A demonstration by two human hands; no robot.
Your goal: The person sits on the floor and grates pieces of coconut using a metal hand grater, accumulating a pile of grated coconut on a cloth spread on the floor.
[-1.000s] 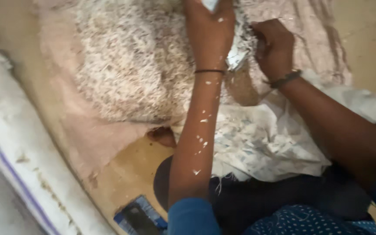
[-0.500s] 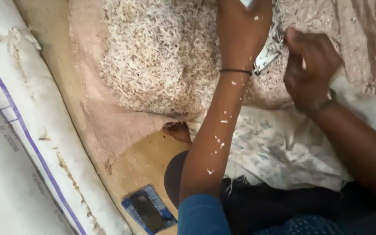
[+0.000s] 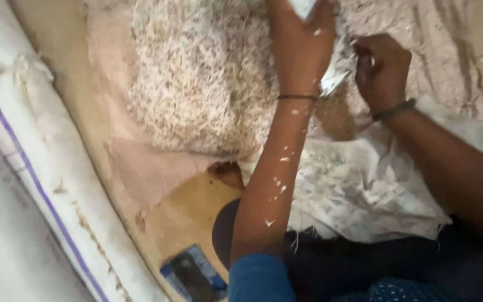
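While hands (image 3: pixel 342 61) grip it, sack (image 3: pixel 364 196), grain pile (image 3: pixel 202 78)

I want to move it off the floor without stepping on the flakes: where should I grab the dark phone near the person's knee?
Grip the phone by its two long edges, coming straight down from above. It lies flat on a blue packet on the floor, screen up, with bare space on both long sides between the white sack and the knee.
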